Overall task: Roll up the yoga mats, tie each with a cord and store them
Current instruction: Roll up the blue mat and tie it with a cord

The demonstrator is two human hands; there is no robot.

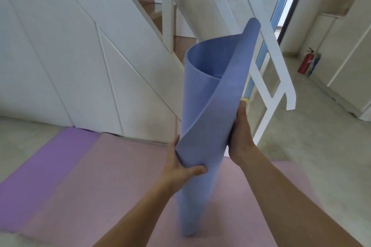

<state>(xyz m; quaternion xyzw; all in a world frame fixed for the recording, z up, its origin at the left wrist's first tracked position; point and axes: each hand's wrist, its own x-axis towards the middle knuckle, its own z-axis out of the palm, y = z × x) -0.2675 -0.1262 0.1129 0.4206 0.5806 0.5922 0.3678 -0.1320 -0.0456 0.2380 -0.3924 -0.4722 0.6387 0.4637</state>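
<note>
Blue yoga mat (202,106): loosely rolled, standing nearly upright in front of me, tilted slightly away at the top. The top end gapes open in a wide spiral. The outer flap peels off diagonally from upper right to lower left. The lower end rests on the pink mat (100,182).

Left hand (181,166): grasping the roll at mid-height on its left side, thumb curled across the front over the low corner of the loose flap, fingers behind.

Right hand (240,134): clasping the roll's right side a little higher, palm against the mat, thumb lying up along the edge. The fingers go round the back, out of sight.

The pink mat lies flat on the floor (321,146) under me. A purple mat (48,164) lies flat beside it on the left, edges touching.

Behind: white panelled wall (70,56) under a staircase, white stair railing (269,50) just right of the roll. A red fire extinguisher (305,63) stands on the floor far right, well apart.
</note>
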